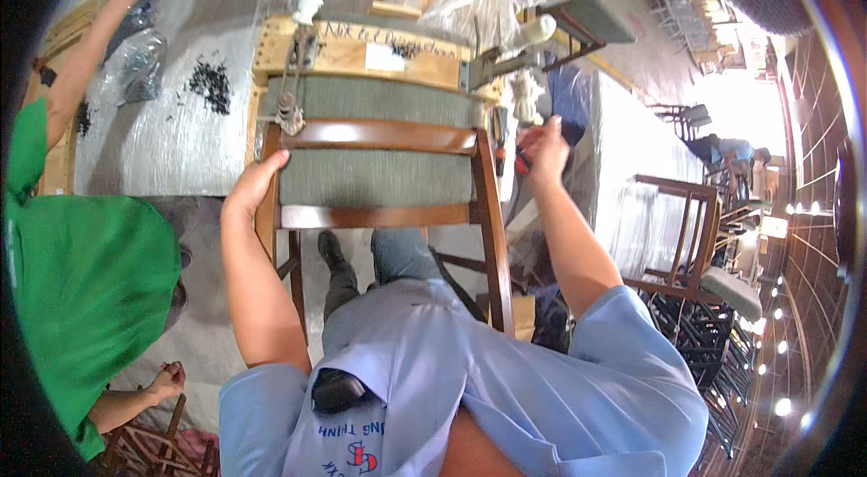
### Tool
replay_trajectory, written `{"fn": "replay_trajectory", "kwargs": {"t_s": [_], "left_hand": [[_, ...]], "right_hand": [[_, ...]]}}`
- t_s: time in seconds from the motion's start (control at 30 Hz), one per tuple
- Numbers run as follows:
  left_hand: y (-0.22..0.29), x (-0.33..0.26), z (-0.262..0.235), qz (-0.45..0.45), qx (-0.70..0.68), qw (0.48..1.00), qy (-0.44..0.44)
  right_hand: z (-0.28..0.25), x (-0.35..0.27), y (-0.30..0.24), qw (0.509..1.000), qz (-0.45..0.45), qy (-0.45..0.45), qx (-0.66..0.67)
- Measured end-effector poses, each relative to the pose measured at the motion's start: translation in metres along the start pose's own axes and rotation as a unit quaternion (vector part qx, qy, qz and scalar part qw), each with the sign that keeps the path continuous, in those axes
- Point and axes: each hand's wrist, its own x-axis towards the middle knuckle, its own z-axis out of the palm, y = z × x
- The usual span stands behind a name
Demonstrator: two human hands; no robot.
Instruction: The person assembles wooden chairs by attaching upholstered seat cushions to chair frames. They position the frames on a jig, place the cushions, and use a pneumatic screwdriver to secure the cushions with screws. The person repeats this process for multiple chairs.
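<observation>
chair [384,217], rails [384,137] crosswise, lies right of the nearer left hand [251,186], wrapped on its left post [266,238], while right hand [547,154], apart, grips a red tool [522,163].

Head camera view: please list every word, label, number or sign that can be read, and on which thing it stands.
Wooden board: one handwritten line in dark ink; wording not copied here.
Blue shirt: printed lettering and a red-and-blue emblem; not copied either.
White paper on the board: no marks readable.
Elsewhere, I can read nothing.

Pale blue shirt [406,360], short sleeves [623,328]; grey trousers [400,257]
</observation>
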Motion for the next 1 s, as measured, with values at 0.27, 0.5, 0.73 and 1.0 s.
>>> {"fn": "replay_trajectory", "kwargs": {"t_s": [0.27,0.5,0.73,1.0], "left_hand": [[-0.007,0.010,-0.001,-0.021,0.022,0.999,0.010],[0.008,0.002,0.003,0.008,0.004,1.000,0.015],[0.011,-0.011,0.005,-0.013,-0.061,0.998,-0.015],[0.022,-0.013,0.007,-0.035,-0.013,0.999,0.001]], "right_hand": [[0.066,0.085,-0.167,0.905,-0.227,-0.227,-0.281],[0.155,0.187,-0.136,0.959,0.054,-0.221,-0.167],[0.147,0.139,-0.147,0.922,0.193,-0.334,0.047],[0.162,0.138,-0.136,0.954,0.139,-0.264,-0.035]]}}
